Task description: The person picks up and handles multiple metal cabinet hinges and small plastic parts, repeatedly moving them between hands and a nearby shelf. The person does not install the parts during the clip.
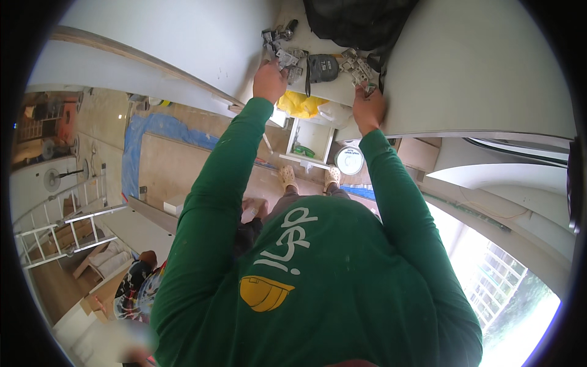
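Note:
Both my arms reach forward onto a pale shelf inside a white cabinet. My left hand (269,81) is at a loose pile of metal cabinet hinges (286,59) on the left, its fingers bent around the near edge of the pile; what they grip is partly hidden. My right hand (369,109) has its fingers closed on a metal hinge (369,87) at the near end of another hinge cluster (354,64). Between the two piles lies a dark grey tape measure (323,67) with a black strap.
Behind the hinges sits a black bag (361,21). Below the shelf are a yellow plastic bag (299,104), a pulled-out white drawer (310,139) and a round white-lidded bucket (349,160). Cabinet panels (483,67) flank my arms. A ladder (67,226) and another person (137,284) are at left.

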`<state>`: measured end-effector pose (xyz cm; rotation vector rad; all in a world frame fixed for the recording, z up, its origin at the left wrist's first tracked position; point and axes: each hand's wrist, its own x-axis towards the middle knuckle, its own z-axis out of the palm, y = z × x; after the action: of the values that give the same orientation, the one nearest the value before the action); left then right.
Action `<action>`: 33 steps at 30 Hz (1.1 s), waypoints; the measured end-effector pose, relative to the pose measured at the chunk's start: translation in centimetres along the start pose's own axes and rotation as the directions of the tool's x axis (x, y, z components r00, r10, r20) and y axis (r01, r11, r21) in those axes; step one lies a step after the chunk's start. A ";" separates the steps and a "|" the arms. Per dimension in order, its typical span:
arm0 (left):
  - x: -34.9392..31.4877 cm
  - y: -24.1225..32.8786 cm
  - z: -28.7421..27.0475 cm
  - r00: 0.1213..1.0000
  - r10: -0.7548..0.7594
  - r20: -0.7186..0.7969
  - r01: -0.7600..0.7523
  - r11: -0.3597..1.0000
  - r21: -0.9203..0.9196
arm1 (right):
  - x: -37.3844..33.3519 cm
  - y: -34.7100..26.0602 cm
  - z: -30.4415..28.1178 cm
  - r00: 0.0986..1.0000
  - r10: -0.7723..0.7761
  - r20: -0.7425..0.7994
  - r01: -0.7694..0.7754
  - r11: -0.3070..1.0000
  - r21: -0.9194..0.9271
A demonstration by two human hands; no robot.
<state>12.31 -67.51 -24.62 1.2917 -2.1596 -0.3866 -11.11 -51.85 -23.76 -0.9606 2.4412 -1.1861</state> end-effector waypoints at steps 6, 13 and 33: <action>2.0 0.1 0.9 0.999 -0.011 0.049 0.010 1.000 0.020 | 0.2 -3.0 0.2 0.987 0.161 0.028 -0.148 0.954 -0.261; 4.0 0.9 1.7 0.995 0.023 0.093 -0.034 0.992 0.118 | 2.1 -2.3 0.6 0.978 0.206 0.029 -0.184 0.924 -0.335; 0.9 4.2 -1.5 0.970 0.156 -0.189 -0.174 0.981 -0.086 | 2.0 -4.4 -1.2 0.825 0.507 0.249 -0.555 0.811 0.186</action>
<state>9.98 -66.20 -20.97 1.0402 -2.0474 -0.2949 -11.25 -54.46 -19.47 -0.2563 2.1268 -1.0956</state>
